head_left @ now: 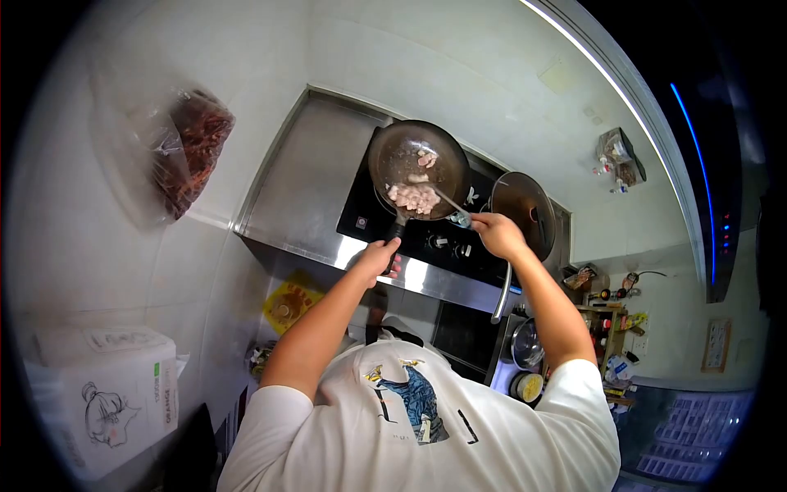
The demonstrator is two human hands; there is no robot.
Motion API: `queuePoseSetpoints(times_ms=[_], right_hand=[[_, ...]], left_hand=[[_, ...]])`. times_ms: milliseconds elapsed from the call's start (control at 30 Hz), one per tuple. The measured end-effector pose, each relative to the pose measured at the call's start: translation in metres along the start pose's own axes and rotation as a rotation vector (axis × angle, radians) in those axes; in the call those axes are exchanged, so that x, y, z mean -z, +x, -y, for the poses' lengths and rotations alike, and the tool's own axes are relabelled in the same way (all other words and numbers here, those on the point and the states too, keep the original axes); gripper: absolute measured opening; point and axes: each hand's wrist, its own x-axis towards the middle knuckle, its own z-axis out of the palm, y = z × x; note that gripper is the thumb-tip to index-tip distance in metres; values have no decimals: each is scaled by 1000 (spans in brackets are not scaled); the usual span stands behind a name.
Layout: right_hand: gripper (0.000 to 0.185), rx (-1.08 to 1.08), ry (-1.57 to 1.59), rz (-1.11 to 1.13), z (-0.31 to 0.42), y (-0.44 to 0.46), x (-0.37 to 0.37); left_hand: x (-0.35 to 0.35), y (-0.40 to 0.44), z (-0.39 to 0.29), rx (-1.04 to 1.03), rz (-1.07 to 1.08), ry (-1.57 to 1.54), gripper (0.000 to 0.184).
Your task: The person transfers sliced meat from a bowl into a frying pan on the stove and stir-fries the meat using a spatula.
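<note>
My left hand (379, 258) is wrapped round the dark handle of a wok (392, 148), which sits over the left side of the black gas stove (357, 220). Pale pieces of meat (414, 198) lie in a heap on the wok's near side, and a few more are stuck farther up its wall. In my right hand (498, 235) is a spatula (448, 198), held by the end of its handle. Its head reaches into the wok beside the meat, and its exact shape is hard to make out.
A second wok (523, 205) stands on the right burner, its handle pointing towards me. Steel counter (299, 152) lies to the left. A bag of dark red dried food (197, 148) hangs on the left wall. At lower right are a bowl of yellow food (530, 386) and a seasoning rack (611, 328).
</note>
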Motion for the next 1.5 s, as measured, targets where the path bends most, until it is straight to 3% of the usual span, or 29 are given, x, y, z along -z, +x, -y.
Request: queuePoseSetpoints(times_ms=[100, 167, 233, 433, 600, 700, 900, 933, 1033, 1100, 1300, 1367, 1500], right_hand=[[28, 20, -3, 6, -7, -35, 46], [29, -108, -42, 173, 0, -41, 49], [28, -1, -144, 16, -3, -27, 7], [30, -116, 165, -178, 0, 43, -26], [30, -107, 171, -234, 15, 60, -75], [30, -66, 65, -81, 31, 23, -58], [28, 70, 125, -11, -17, -43, 5], [28, -28, 135, 96, -8, -48, 10], [28, 41, 31, -39, 12, -27, -26], [29, -103, 102, -74, 16, 6, -38], [31, -106, 411, -262, -16, 62, -44], [31, -118, 339, -337, -18, 88, -54], [31, -138, 486, -184, 16, 100, -73]], left_hand=[[2, -1, 0, -11, 27, 40, 36], [0, 0, 0, -9, 6, 75, 37], [-4, 0, 1, -10, -33, 127, 37], [-6, -2, 0, -30, -52, 141, 37], [-8, -3, -1, -13, -66, 174, 37], [-9, -6, -3, -3, -67, 163, 37], [-9, -8, -4, -16, -75, 196, 37], [-8, -7, -3, -14, -79, 196, 37], [-13, -7, -2, -25, -81, 215, 38], [-14, -11, -7, -18, -95, 204, 39], [-12, -11, -7, -9, -104, 188, 37], [-12, -12, -10, -8, -110, 190, 37], [-13, -13, -13, -20, -100, 202, 35]])
